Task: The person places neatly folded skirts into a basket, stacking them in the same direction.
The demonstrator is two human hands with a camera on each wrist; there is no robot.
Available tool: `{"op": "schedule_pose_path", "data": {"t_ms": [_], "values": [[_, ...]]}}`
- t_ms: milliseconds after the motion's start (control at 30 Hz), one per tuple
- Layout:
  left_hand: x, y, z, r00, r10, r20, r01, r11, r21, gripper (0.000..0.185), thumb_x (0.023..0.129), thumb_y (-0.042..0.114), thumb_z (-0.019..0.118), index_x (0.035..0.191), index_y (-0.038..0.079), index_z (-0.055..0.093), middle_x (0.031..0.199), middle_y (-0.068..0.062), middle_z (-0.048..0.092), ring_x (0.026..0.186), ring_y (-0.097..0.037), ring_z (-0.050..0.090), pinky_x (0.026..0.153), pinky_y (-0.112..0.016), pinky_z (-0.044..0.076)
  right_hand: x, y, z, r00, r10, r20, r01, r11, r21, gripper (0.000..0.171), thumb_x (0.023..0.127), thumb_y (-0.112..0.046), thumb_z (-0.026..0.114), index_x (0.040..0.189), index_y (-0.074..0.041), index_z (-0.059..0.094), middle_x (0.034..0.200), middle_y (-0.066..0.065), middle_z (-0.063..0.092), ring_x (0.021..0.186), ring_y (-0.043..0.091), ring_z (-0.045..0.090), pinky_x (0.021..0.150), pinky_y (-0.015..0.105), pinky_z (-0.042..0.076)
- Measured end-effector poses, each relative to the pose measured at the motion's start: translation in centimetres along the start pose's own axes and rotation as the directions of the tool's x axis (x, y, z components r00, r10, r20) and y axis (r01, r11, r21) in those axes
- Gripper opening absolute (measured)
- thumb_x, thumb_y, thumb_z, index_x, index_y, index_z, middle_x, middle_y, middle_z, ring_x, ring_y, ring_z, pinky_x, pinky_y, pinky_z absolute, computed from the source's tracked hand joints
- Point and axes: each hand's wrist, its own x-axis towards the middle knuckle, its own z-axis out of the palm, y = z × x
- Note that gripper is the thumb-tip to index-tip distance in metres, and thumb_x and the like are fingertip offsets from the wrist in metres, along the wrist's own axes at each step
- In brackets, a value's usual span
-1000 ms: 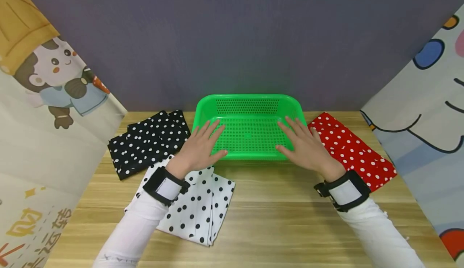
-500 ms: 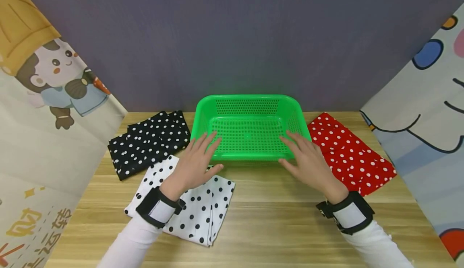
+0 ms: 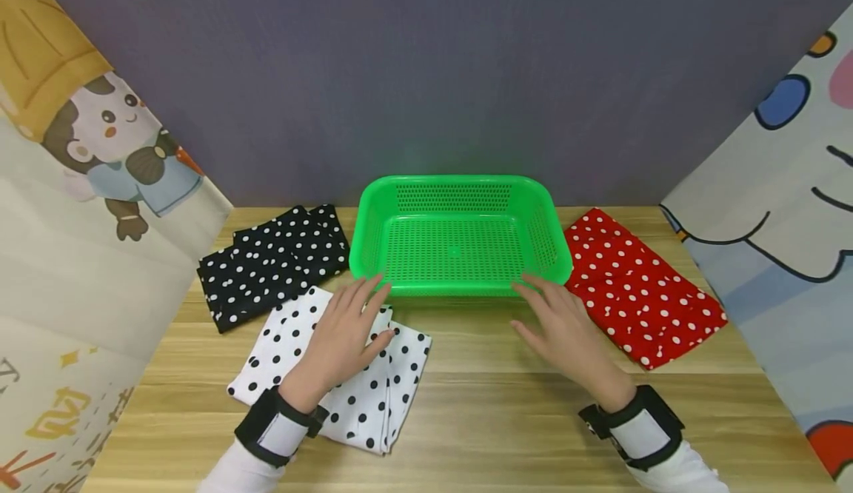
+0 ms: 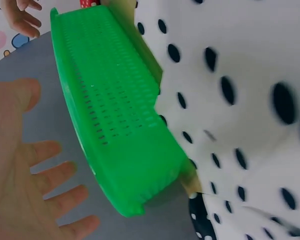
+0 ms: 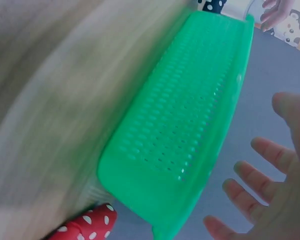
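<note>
At the far edge of the table (image 3: 486,419), a green basket (image 3: 453,286) sits between black cloth (image 3: 273,271) and red cloth (image 3: 640,289).
Left hand (image 3: 340,334), above white cloth (image 3: 353,404), and right hand (image 3: 566,334), near the red, have fingers spread, gripping nothing; a low sweep might snag the basket's near rim or drag the white folds askew.

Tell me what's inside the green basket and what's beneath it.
Nothing is visible in the basket except its own holed bottom. It stands on the wooden table; anything directly beneath is covered, so I can't tell what's there.
</note>
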Motion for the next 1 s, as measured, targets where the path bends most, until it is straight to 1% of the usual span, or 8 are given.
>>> {"op": "schedule_pose_path", "data": {"t_ms": [167,267,400,500,733,867,1000], "values": [[-1.5,-0.2,0.3,0.999,-0.053,0.003,0.053,0.999,0.004,0.065,0.084,0.037,0.06,0.138,0.007,0.039,0.144,-0.012,0.034,0.133,-0.029,0.03,0.109,-0.046,0.022,-0.7,-0.6,0.8,1.0,-0.008,-0.029,0.008,1.0,0.018,0.055,0.075,-0.028,0.073,0.123,-0.009,0.055,0.125,0.016,0.051,0.113,0.035,0.048,0.088,0.055,0.04],[-2.1,-0.4,0.5,0.997,-0.077,-0.001,0.077,0.997,0.009,0.063,0.084,0.037,0.059,0.137,0.007,0.041,0.142,-0.012,0.036,0.13,-0.03,0.032,0.108,-0.047,0.024,-1.0,-0.9,1.2,0.999,-0.008,-0.044,0.01,0.999,0.039,0.05,0.074,-0.025,0.073,0.119,-0.009,0.057,0.119,0.014,0.053,0.109,0.033,0.049,0.085,0.053,0.042],[-3.0,-0.9,1.0,0.995,-0.099,-0.018,0.1,0.995,0.009,0.059,0.085,0.036,0.058,0.135,0.007,0.043,0.138,-0.012,0.04,0.126,-0.031,0.037,0.105,-0.048,0.028,-1.2,-1.4,1.9,0.999,-0.01,-0.037,0.012,0.999,0.044,0.047,0.074,-0.023,0.073,0.116,-0.01,0.058,0.114,0.011,0.055,0.103,0.03,0.052,0.079,0.049,0.045],[-3.6,-1.3,1.2,0.993,-0.112,-0.032,0.113,0.994,0.008,0.056,0.086,0.035,0.057,0.133,0.007,0.045,0.137,-0.012,0.042,0.124,-0.032,0.04,0.103,-0.048,0.031,-1.2,-1.9,2.6,0.999,-0.027,-0.022,0.028,0.999,0.042,0.046,0.074,-0.022,0.072,0.116,-0.01,0.058,0.113,0.011,0.055,0.102,0.03,0.053,0.077,0.047,0.047],[-5.2,-2.6,1.4,0.988,-0.148,-0.034,0.148,0.989,0.004,0.053,0.085,0.033,0.058,0.129,0.004,0.049,0.136,-0.015,0.044,0.124,-0.034,0.04,0.102,-0.05,0.031,-0.5,-3.8,4.2,0.996,-0.07,0.054,0.066,0.995,0.07,0.045,0.079,-0.024,0.07,0.118,-0.008,0.057,0.119,0.011,0.055,0.108,0.028,0.053,0.085,0.045,0.047],[-6.0,-3.5,1.5,0.986,-0.164,-0.031,0.164,0.986,0.007,0.053,0.084,0.032,0.06,0.128,0.003,0.05,0.137,-0.015,0.044,0.125,-0.035,0.039,0.102,-0.051,0.03,-0.2,-4.8,5.1,0.989,-0.111,0.103,0.102,0.991,0.086,0.049,0.079,-0.028,0.069,0.121,-0.006,0.057,0.126,0.013,0.053,0.113,0.029,0.051,0.09,0.046,0.046],[-6.8,-4.5,1.6,0.983,-0.179,-0.039,0.179,0.984,0.017,0.054,0.083,0.031,0.062,0.127,0.002,0.051,0.137,-0.017,0.043,0.126,-0.037,0.037,0.102,-0.053,0.029,0.0,-5.7,6.0,0.978,-0.16,0.132,0.15,0.985,0.082,0.051,0.08,-0.032,0.067,0.124,-0.008,0.055,0.132,0.014,0.049,0.118,0.031,0.049,0.094,0.048,0.043]]}}
